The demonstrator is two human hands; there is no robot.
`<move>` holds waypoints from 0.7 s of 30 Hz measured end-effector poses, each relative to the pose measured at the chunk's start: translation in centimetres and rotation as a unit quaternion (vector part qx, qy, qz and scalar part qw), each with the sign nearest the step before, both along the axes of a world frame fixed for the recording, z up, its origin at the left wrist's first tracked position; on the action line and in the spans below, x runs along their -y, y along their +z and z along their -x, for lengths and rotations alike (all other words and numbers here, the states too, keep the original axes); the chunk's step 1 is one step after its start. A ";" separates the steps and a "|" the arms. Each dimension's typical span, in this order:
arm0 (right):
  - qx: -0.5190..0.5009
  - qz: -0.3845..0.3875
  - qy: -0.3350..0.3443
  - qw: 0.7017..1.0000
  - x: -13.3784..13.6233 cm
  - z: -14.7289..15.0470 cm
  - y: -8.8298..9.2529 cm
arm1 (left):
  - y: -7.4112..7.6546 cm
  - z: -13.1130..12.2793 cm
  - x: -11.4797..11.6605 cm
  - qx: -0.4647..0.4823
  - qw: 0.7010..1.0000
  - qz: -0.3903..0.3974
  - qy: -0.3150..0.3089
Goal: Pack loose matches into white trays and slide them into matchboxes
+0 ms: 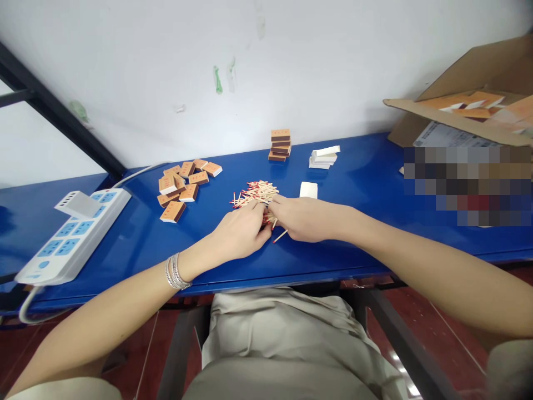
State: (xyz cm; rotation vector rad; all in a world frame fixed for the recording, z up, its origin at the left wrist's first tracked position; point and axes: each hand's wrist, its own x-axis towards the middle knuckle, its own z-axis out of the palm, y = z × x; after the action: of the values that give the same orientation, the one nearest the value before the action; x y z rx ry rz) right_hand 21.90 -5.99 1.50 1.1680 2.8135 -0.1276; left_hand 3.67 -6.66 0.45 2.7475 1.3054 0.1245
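Note:
A heap of red-headed matches [257, 191] lies on the blue table in front of me. At its near edge my left hand [242, 229] curls its fingers around some matches, with red heads showing by the thumb. My right hand [303, 218] meets it from the other side, its fingers closed on matches as well; the fingertips are partly hidden. One loose match [280, 236] sticks out below the right fingers. Just behind the right hand sits a white matchbox tray [308, 190].
Orange matchboxes [189, 193] lie scattered at left, near a white power strip [79, 233]. Against the wall stand a stack of matchboxes [280, 145] and a stack of white trays [323, 158]. An open cardboard box [453, 125] is at right, beside a pixelated patch.

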 end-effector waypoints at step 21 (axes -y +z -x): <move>0.040 0.018 -0.010 0.999 0.6 0.3 0.8 | 0.0 0.2 -0.4 0.046 0.999 0.013 -0.014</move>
State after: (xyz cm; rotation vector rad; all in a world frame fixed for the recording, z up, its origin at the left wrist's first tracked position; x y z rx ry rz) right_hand 21.63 -6.64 2.28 1.1657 2.7204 -0.1295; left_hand 3.47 -6.25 0.48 2.7028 1.2364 0.2271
